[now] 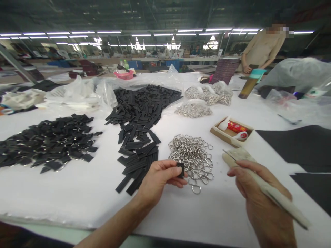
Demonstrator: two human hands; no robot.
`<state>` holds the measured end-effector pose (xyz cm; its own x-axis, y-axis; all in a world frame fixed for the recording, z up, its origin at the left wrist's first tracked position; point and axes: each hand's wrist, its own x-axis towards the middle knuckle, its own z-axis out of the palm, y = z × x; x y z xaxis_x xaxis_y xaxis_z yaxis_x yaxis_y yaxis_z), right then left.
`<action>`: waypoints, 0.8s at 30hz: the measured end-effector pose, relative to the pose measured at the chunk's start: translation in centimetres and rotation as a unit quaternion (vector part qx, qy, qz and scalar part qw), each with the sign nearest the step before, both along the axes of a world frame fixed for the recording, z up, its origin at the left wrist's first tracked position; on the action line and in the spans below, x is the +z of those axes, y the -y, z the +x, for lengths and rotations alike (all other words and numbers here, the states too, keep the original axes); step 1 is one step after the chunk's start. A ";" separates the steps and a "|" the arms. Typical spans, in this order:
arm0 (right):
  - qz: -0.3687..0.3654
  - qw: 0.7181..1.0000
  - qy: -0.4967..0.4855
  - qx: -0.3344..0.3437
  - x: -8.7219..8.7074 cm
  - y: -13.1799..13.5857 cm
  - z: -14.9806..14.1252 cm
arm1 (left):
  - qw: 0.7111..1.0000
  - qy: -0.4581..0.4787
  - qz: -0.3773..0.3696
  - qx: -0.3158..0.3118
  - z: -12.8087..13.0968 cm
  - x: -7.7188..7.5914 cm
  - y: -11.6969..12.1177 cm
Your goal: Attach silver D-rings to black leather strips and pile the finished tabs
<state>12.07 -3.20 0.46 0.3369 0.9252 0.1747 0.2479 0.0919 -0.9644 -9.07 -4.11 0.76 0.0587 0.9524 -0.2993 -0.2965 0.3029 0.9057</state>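
My left hand (161, 179) pinches a short black strap piece (180, 169) between thumb and fingers; whether a ring sits in it is hidden. Just beyond lies a pile of loose silver D-rings (192, 151). To the left of the rings, flat black strap pieces (139, 151) run back into a larger heap. My right hand (261, 193) is closed round a long, pale, stick-shaped tool (278, 196) with a thin tip. That tip is near a worn, pale, flat piece (240, 154) on the table.
Black straps fitted with rings (57, 141) are heaped at left. Bagged rings (193, 109) lie behind the loose ones. A cardboard tray (224, 137) holds a red tube and white items. Farther right are a bottle (250, 84), black sheets (297, 144) and a standing person (263, 48).
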 end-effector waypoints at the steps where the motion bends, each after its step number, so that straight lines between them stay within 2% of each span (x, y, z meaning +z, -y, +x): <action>1: -0.004 1.000 -0.017 0.007 0.1 0.1 -0.6 | 1.000 -0.016 0.007 -0.002 0.3 0.2 0.0; 4: -0.003 0.993 -0.102 0.063 0.4 0.5 -2.5 | 0.998 -0.058 0.014 -0.001 1.2 1.2 -0.2; 6: 0.005 0.988 -0.124 0.097 0.4 0.7 -3.5 | 0.997 -0.077 0.015 0.001 2.0 1.7 -0.4; 9: 0.007 0.988 -0.067 0.138 0.1 0.5 -4.1 | 0.995 -0.094 0.020 -0.002 3.0 2.0 -0.8; 12: 0.009 0.983 -0.029 0.179 -0.4 0.2 -4.0 | 0.994 -0.106 0.029 -0.011 3.6 1.5 -1.1; 17: 0.008 0.984 -0.017 0.176 -0.9 -0.2 -4.0 | 0.991 -0.128 0.044 -0.022 3.8 0.6 -1.1; 24: -0.003 0.983 0.000 0.181 -0.8 0.1 -4.3 | 0.987 -0.148 0.055 -0.014 3.6 0.6 -0.9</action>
